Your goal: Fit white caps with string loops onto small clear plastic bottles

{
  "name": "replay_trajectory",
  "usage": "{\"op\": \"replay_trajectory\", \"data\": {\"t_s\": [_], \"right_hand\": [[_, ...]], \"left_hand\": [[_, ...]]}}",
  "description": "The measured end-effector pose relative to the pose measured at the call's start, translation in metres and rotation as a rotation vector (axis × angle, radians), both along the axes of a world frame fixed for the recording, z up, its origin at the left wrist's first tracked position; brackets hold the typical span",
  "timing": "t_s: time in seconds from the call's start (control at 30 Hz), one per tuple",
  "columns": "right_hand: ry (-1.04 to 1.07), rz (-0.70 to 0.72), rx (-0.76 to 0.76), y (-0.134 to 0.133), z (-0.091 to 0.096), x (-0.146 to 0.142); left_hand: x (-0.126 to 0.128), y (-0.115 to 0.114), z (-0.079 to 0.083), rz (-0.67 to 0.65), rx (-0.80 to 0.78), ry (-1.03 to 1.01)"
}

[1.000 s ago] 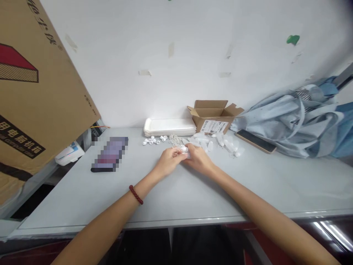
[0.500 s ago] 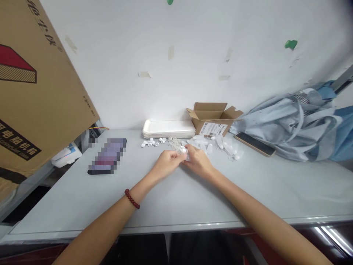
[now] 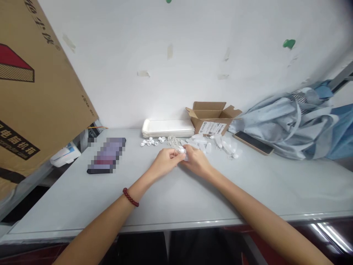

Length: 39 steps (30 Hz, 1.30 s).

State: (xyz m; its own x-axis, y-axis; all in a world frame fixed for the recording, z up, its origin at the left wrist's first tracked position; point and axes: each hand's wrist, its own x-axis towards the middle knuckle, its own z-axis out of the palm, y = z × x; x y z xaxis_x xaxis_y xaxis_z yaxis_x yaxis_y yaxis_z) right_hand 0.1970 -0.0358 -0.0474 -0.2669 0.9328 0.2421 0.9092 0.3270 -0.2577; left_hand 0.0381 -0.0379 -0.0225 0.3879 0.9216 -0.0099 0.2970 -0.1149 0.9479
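The person sits at a long pale grey table point(image 3: 193, 195), both forearms reaching in from the near edge and converging at its middle, elbows wide, wrists angled inward. Far to the left of the hands, a large printed cardboard carton point(image 3: 35, 81) leans over the table's corner; well to the right of them lie a crumpled pale blue cloth bag point(image 3: 286, 127) and a phone point(image 3: 253, 142). Straight ahead of the hands, against the wall, stand a stack of white paper trays point(image 3: 167, 128) and an open cardboard box point(image 3: 211, 117). Just beyond the fingertips are small white caps point(image 3: 149, 142), a tangle of thin pale cord point(image 3: 173, 140), and, ahead and to the right, scattered translucent plastic tubes point(image 3: 202, 141). The left hand point(image 3: 165, 163), with a red bead bracelet point(image 3: 130, 197) at its wrist, and the right hand point(image 3: 196, 161) meet palms-down, fingers curled and closed rather than spread. Between their fingertips, at the point where the hands meet, is a small white plastic piece point(image 3: 182, 150), pinched by both hands, neither clearly nearer; its long axis is too hidden to tell.
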Motion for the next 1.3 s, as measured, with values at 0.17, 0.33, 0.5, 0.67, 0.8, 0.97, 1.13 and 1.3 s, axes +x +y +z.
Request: {"op": "replay_trajectory", "data": {"t_s": [0.17, 0.33, 0.5, 0.67, 0.8, 0.97, 1.13, 1.3], "right_hand": [[0.009, 0.021, 0.004, -0.001, -0.001, -0.001], [0.018, 0.011, 0.011, -0.001, -0.002, -0.001], [0.022, 0.0, 0.009, 0.0, -0.001, 0.0], [0.028, -0.006, 0.027, 0.001, -0.001, 0.002], [0.056, 0.002, 0.031, 0.001, -0.003, 0.001], [0.097, 0.001, 0.037, 0.003, -0.002, 0.003], [0.091, -0.065, 0.029, 0.005, 0.001, 0.009], [0.041, -0.073, 0.01, 0.006, 0.001, 0.009]], "left_hand": [[-0.002, 0.002, -0.001, -0.076, -0.053, -0.042], [-0.002, 0.005, -0.006, -0.008, -0.243, -0.064], [-0.003, 0.005, -0.005, -0.002, -0.296, -0.107], [-0.001, 0.002, -0.001, -0.032, -0.26, -0.161], [-0.001, 0.004, -0.001, -0.024, -0.312, -0.159], [-0.006, 0.008, 0.002, -0.082, -0.518, -0.319], [-0.015, 0.012, 0.011, -0.132, -0.674, -0.466], [-0.02, 0.015, 0.019, -0.008, -0.619, -0.54]]}}
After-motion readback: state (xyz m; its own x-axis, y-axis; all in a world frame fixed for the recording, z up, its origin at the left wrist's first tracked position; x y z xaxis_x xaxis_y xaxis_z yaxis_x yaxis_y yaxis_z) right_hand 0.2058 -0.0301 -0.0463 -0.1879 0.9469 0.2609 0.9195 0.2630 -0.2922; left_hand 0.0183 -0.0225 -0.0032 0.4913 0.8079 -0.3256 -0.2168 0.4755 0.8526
